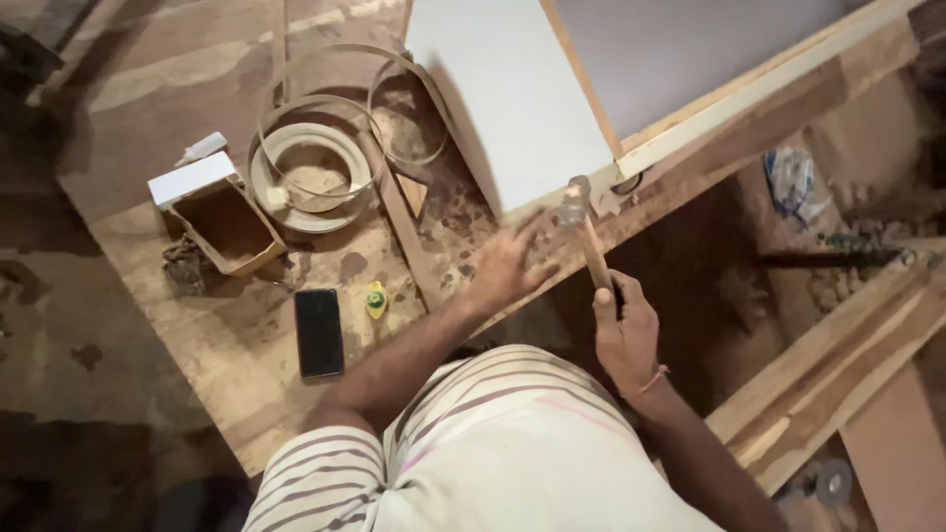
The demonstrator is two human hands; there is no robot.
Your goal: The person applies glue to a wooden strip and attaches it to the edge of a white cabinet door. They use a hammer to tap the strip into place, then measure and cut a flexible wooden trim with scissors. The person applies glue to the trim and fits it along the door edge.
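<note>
Two hands work at the near edge of one white panel (pixel 507 94): the right hand (pixel 623 330) grips one wooden-handled hammer (pixel 588 236), its head just beside the panel's corner, while the left hand (pixel 507 266) lies spread, fingers flat on the surface (pixel 246 345) below that corner. A glancing blow could strike those nearby fingers. Left of the panel lie two coils of edge banding (pixel 315 163), one open box (pixel 222 217) and one dark phone (pixel 319 332).

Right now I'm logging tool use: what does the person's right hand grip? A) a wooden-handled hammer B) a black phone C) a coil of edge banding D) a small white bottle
A: the right hand wraps the wooden-handled hammer, head near the white panel.
</note>
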